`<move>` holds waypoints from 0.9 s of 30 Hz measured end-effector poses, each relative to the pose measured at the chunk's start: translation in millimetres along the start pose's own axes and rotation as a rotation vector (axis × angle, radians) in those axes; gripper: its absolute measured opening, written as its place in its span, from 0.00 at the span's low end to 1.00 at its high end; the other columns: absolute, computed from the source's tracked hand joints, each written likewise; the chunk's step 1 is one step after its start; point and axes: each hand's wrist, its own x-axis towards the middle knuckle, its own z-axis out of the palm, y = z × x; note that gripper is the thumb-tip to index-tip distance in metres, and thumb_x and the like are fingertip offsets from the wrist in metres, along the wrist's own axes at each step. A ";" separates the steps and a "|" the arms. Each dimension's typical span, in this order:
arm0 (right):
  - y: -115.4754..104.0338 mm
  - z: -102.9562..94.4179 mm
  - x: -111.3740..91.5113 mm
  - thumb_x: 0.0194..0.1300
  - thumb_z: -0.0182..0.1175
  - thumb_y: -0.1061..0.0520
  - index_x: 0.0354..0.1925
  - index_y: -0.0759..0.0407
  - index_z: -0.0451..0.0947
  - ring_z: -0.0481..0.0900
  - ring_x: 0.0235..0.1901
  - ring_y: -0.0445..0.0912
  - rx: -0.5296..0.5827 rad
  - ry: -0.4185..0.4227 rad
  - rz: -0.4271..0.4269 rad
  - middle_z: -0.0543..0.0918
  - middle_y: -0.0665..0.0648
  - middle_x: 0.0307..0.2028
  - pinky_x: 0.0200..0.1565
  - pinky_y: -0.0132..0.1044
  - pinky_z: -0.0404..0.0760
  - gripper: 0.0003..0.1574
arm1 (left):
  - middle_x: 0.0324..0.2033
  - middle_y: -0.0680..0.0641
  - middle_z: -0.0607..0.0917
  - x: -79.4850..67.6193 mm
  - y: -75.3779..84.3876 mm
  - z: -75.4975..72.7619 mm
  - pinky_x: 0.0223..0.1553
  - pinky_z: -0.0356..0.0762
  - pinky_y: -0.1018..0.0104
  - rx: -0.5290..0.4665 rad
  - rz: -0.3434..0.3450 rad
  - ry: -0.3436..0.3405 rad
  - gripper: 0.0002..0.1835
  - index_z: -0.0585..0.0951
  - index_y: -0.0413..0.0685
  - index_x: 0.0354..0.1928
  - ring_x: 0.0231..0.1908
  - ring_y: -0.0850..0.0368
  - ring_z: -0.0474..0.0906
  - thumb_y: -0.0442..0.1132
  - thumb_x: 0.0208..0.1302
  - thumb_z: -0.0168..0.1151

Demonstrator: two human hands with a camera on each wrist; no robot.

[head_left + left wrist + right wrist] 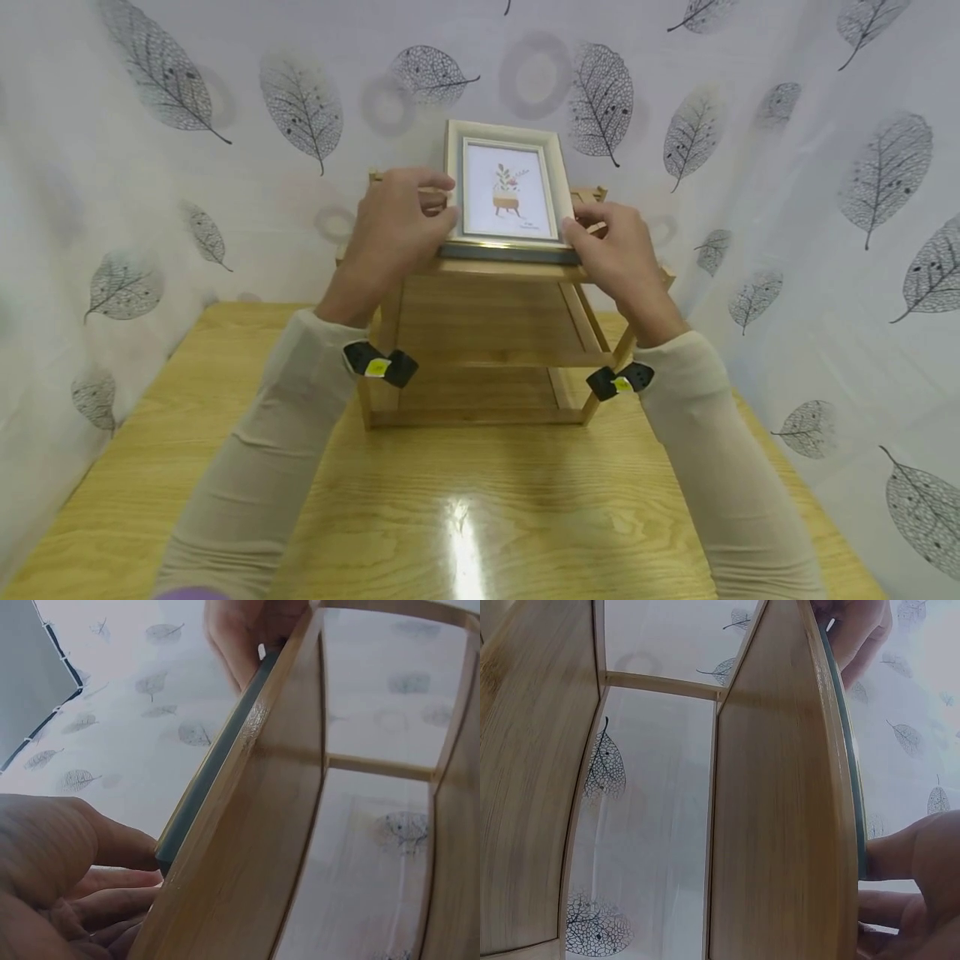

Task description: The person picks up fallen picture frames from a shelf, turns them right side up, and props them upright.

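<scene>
A picture frame (510, 193) with a pale border and a drawing of a potted plant lies on the top shelf of a small wooden rack (480, 321). My left hand (397, 221) holds its left side, thumb near the lower corner. At the lower right corner, my right hand (617, 250) grips the frame with thumb and fingers. Seen from the left wrist, the frame's dark green edge (196, 796) runs close along the shelf board. The right wrist view shows the same thin edge (853, 761) beside the board.
The rack's lower shelves (476, 392) stand below the frame, on a glossy wooden table (420, 500). A white curtain with leaf prints (300, 108) hangs behind and at both sides. Dark straps with yellow tags (378, 367) sit at both wrists.
</scene>
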 end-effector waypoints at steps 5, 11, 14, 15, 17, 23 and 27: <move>0.3 -0.3 -1.2 0.74 0.56 0.55 0.63 0.58 0.80 0.78 0.36 0.46 0.023 -0.002 -0.001 0.83 0.60 0.48 0.32 0.30 0.80 0.22 | 0.56 0.44 0.85 -0.7 -0.2 0.6 0.60 0.78 0.61 -0.046 0.006 0.004 0.18 0.82 0.45 0.59 0.55 0.54 0.83 0.38 0.69 0.65; 0.9 0.2 -1.2 0.74 0.57 0.55 0.65 0.59 0.77 0.79 0.40 0.45 0.121 0.005 0.023 0.84 0.62 0.55 0.35 0.28 0.79 0.24 | 0.57 0.44 0.85 -0.3 -1.1 1.7 0.59 0.79 0.64 -0.078 0.009 0.018 0.19 0.82 0.45 0.59 0.56 0.54 0.83 0.38 0.67 0.67; 1.7 0.7 -0.9 0.74 0.58 0.56 0.64 0.60 0.77 0.79 0.40 0.45 0.156 0.013 0.010 0.84 0.62 0.56 0.37 0.28 0.80 0.24 | 0.57 0.45 0.84 -0.3 -1.7 2.5 0.60 0.78 0.66 -0.102 0.007 0.032 0.20 0.82 0.45 0.59 0.56 0.55 0.83 0.38 0.67 0.68; 1.9 0.8 -0.8 0.73 0.59 0.56 0.64 0.60 0.77 0.79 0.40 0.45 0.165 0.018 0.003 0.84 0.63 0.55 0.37 0.27 0.80 0.24 | 0.57 0.45 0.85 -0.3 -2.0 2.7 0.60 0.78 0.66 -0.112 0.008 0.039 0.20 0.82 0.45 0.59 0.56 0.55 0.83 0.38 0.66 0.69; 2.3 0.9 -0.7 0.73 0.60 0.56 0.64 0.60 0.77 0.80 0.39 0.45 0.187 0.027 -0.007 0.84 0.63 0.54 0.36 0.27 0.81 0.24 | 0.57 0.44 0.84 -0.5 -2.6 2.9 0.59 0.78 0.68 -0.140 0.016 0.049 0.20 0.81 0.44 0.60 0.56 0.56 0.82 0.37 0.66 0.69; 2.5 0.6 -1.2 0.71 0.62 0.57 0.62 0.59 0.79 0.81 0.34 0.43 0.254 0.050 -0.019 0.84 0.64 0.52 0.29 0.25 0.82 0.23 | 0.62 0.45 0.81 -0.6 -3.3 2.8 0.55 0.80 0.71 -0.197 0.008 0.037 0.23 0.78 0.42 0.64 0.58 0.55 0.81 0.36 0.69 0.67; 2.1 0.7 -1.4 0.70 0.64 0.58 0.62 0.59 0.79 0.82 0.34 0.43 0.288 0.058 -0.020 0.84 0.63 0.52 0.28 0.25 0.82 0.23 | 0.61 0.44 0.82 0.2 -1.7 2.2 0.53 0.81 0.71 -0.207 -0.029 0.034 0.24 0.77 0.43 0.65 0.57 0.54 0.82 0.36 0.68 0.67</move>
